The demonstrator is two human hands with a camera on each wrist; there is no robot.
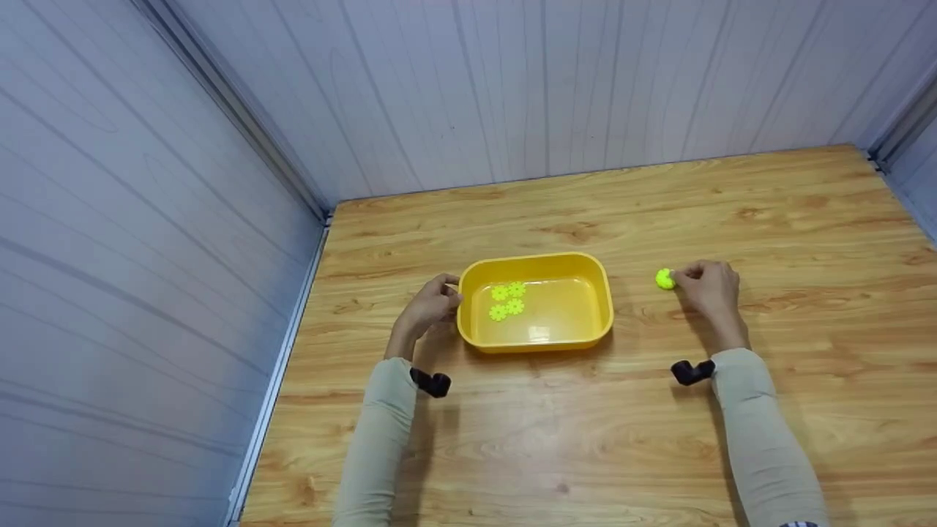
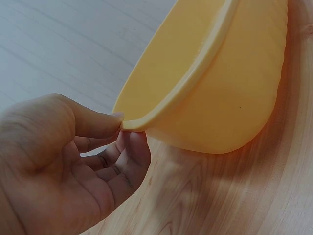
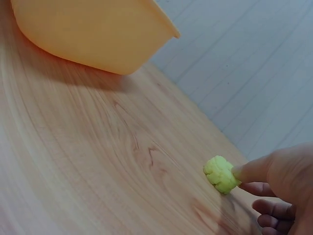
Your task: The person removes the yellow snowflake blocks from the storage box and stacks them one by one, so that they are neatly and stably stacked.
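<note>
Yellow tub (image 1: 560, 313): standing on the wooden table (image 1: 556, 432), holding four yellow-green flower pieces (image 1: 515, 307), lying flat in its left half.
Left hand (image 1: 429, 304): reaching forward beside the tub's left end, thumb and fingers pinching its rim.
Right hand (image 1: 711, 290): reaching forward, well right of the tub, thumb and finger clamping a thick scalloped piece (image 1: 665, 279).
Pale wall (image 1: 549, 88): rising behind.

Left fingers (image 1: 443, 282) touch a yellow basin (image 1: 565, 311) holding four neon flowers (image 1: 498, 312); right fingers (image 1: 686, 277) pinch a neon piece (image 1: 664, 279).
</note>
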